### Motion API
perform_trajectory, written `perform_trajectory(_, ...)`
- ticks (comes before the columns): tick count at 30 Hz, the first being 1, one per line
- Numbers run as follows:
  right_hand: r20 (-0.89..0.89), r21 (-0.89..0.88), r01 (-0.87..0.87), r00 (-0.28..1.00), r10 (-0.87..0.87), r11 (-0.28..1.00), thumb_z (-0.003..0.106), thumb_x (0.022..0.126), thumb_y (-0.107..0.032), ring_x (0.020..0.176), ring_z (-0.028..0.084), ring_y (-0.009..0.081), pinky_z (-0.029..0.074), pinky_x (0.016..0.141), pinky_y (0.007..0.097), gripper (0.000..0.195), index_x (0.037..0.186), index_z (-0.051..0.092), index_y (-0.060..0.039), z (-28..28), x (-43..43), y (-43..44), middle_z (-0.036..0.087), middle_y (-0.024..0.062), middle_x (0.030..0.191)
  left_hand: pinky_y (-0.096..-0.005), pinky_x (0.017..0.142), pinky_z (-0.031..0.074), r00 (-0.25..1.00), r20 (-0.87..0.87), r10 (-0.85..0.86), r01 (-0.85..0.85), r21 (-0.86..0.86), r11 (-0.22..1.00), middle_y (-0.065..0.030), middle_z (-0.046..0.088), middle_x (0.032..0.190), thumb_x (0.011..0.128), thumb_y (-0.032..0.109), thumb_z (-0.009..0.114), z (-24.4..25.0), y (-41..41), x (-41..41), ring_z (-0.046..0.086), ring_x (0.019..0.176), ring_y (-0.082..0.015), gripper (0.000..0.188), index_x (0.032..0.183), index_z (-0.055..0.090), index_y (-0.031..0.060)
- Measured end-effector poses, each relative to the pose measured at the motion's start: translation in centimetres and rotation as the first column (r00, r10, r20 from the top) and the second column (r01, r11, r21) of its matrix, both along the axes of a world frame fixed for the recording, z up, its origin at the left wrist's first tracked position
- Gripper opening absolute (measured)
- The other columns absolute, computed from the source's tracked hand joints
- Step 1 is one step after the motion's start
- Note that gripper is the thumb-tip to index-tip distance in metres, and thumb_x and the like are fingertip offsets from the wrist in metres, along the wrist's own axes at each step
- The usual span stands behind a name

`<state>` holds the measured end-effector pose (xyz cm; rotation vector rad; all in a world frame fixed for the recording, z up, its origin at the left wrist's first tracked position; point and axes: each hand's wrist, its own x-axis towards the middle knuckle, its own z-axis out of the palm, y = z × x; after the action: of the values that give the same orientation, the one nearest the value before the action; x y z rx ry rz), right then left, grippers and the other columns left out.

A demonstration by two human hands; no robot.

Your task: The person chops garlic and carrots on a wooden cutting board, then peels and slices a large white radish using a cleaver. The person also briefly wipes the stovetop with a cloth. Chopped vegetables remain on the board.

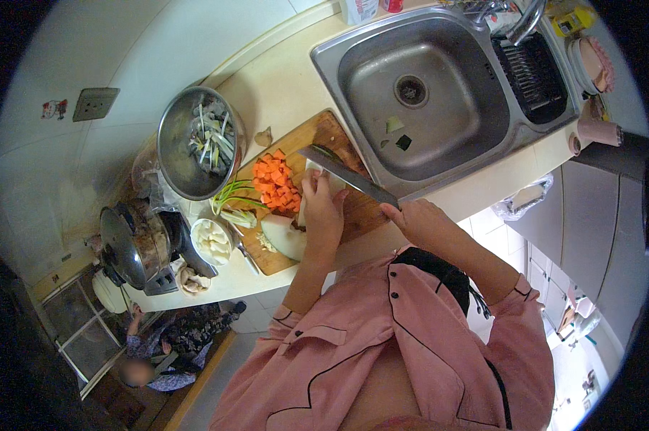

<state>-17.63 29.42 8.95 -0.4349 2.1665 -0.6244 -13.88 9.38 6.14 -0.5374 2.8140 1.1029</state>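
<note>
My right hand is closed around the handle of a kitchen knife, whose blade slants over the wooden cutting board. Under my left hand lies a pale piece of winter melon with dark green rind, the fingers pressing on it near the blade. Diced carrot is heaped just left of that hand. Nearer to me rests a larger cut piece of winter melon, with chopped garlic beside it. Scallions lie at the board's left edge.
A steel bowl with scallion strips stands behind the board, and a white bowl and a small knife lie left. The sink adjoins the board on the right. A lidded pot stands far left, near another person.
</note>
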Motion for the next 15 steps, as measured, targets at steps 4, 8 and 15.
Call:
perform_trajectory(4, -0.054, -0.115, -0.115, 0.993, 0.109, 0.987, 0.024, 0.105, -0.050, 0.076, 0.066, 0.0450, 0.052, 0.069, 0.0532, 0.071, 0.085, 0.068, 0.0028, -2.4, -1.1, -0.7, 0.065, 0.0253, 0.072, -0.0443, 0.092, 0.049, 1.000, -0.019, -0.014, 0.013, -0.033, 0.999, -0.0248, 0.044, 0.130, 0.083, 0.003, 0.071, -0.4, 0.0, 0.1, 0.052, 0.117, -0.0447, 0.052, 0.131, 0.050, -0.0006)
perform_trajectory(8, 0.102, -0.019, -0.058, 0.993, 0.060, 0.998, 0.018, 0.107, -0.047, 0.073, 0.066, 0.0442, 0.051, 0.066, 0.0539, 0.071, 0.088, 0.067, 0.0014, -4.5, -3.4, -2.0, 0.064, 0.0253, 0.069, -0.0436, 0.091, 0.050, 0.999, -0.004, -0.034, 0.034, -0.054, 0.998, -0.0240, 0.042, 0.132, 0.083, 0.003, 0.071, -0.7, 0.0, 0.1, 0.053, 0.116, -0.0438, 0.055, 0.134, 0.049, 0.0008)
perform_trajectory(15, -0.226, -0.160, -0.268, 0.947, 0.229, 0.950, 0.032, 0.106, -0.037, 0.071, 0.065, 0.0443, 0.051, 0.062, 0.0538, 0.044, 0.124, 0.058, -0.0071, -4.7, -3.3, -2.3, 0.063, 0.0270, 0.073, -0.0420, 0.097, 0.048, 0.998, 0.058, -0.031, 0.033, -0.037, 0.999, -0.0202, 0.041, 0.133, 0.086, 0.006, 0.069, -1.2, -0.1, 0.2, 0.052, 0.119, -0.0395, 0.057, 0.138, 0.047, 0.0017)
